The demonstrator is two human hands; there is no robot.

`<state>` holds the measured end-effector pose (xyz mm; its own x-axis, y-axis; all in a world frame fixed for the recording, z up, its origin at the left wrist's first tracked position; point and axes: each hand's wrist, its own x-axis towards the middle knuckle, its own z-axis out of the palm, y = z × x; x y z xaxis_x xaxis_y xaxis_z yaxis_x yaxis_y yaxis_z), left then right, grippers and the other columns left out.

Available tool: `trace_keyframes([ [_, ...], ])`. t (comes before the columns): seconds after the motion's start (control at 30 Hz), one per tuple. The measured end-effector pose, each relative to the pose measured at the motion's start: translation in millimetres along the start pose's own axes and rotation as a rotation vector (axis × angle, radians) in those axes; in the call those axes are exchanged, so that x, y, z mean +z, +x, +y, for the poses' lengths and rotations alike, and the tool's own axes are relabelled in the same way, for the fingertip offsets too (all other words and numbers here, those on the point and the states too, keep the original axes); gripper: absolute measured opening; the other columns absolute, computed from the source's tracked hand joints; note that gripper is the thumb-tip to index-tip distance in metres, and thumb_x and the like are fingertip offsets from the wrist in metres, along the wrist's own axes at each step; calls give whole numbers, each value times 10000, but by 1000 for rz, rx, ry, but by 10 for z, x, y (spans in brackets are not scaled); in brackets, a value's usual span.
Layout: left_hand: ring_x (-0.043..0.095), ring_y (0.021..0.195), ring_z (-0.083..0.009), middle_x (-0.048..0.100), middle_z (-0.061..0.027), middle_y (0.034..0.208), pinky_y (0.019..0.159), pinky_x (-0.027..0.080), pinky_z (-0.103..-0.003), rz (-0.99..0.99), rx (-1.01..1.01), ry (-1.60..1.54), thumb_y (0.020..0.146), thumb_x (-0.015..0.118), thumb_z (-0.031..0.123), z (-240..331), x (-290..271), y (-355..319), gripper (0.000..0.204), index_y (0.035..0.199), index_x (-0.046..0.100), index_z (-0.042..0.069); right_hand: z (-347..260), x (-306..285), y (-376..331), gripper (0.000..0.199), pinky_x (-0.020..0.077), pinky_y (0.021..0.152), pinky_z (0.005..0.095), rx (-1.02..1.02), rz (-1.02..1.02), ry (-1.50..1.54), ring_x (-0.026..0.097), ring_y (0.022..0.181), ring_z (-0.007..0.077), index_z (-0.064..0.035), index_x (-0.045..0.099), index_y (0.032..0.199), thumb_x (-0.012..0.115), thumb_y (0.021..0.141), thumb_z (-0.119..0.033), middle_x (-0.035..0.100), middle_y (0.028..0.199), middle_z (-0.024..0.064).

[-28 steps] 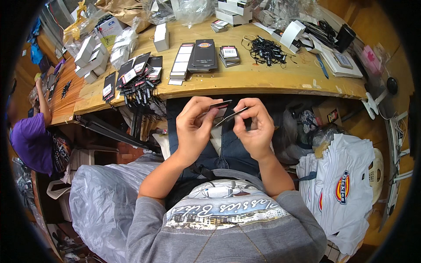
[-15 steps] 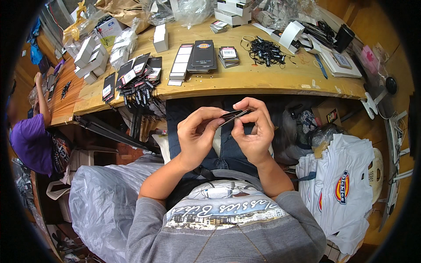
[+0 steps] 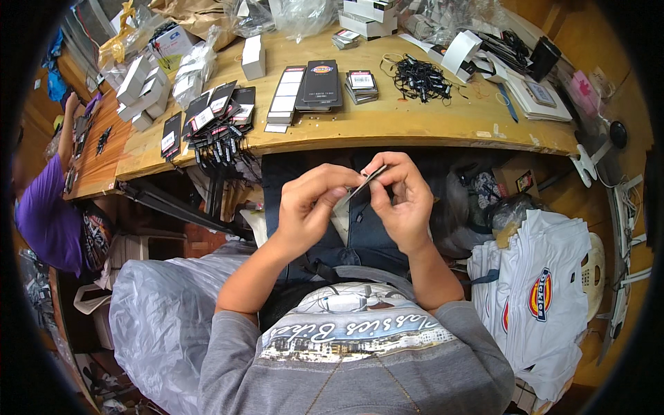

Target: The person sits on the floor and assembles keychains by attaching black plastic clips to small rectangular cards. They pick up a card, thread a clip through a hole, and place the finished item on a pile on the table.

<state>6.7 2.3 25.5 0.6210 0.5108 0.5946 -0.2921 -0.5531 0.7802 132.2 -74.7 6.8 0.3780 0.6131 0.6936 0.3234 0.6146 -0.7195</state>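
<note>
Over my lap, both hands are closed around a thin dark hang tag (image 3: 368, 178), seen nearly edge-on. My right hand (image 3: 402, 204) pinches its upper right end between thumb and fingers. The fingertips of my left hand (image 3: 308, 200) press at its lower left part, near the hole end or cord; which exactly is hidden. A small black cord seal (image 3: 360, 216) dangles below the tag. On the table ahead lie a stack of black hang tags (image 3: 320, 86), a pile of tags with cords attached (image 3: 220, 111) and a tangled heap of black cords (image 3: 422, 79).
The wooden table (image 3: 415, 128) spans the front, with white boxes (image 3: 254, 59) and plastic bags at its back. White folded shirts (image 3: 539, 297) are stacked at my right, a large plastic bag (image 3: 166, 318) at my left. A person in purple (image 3: 52, 214) sits far left.
The tag has tilted more steeply, its right end higher, and the black cord seal now hangs beneath it. My left fingers have shifted slightly. At far left, the other person's arm has moved up.
</note>
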Motion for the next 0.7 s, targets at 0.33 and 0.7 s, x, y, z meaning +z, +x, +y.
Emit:
trace_keyframes([
  [0.33, 468, 756, -94, 474, -41, 789, 676, 390, -212, -50, -224, -406, 740, 556, 31, -123, 35, 9, 89, 795, 527, -32, 9, -30, -17, 171, 375, 721, 217, 217, -170, 417, 459, 845, 122, -8, 470, 793, 485, 678, 119, 439, 920, 85],
  [0.7, 478, 675, -82, 483, -37, 807, 597, 387, -191, 80, -321, -436, 776, 520, 95, -119, 9, -8, 89, 786, 497, 10, 171, -193, 53, 226, 343, 698, 207, 216, -494, 495, 416, 791, 119, -30, 469, 784, 421, 643, 140, 375, 829, 43],
])
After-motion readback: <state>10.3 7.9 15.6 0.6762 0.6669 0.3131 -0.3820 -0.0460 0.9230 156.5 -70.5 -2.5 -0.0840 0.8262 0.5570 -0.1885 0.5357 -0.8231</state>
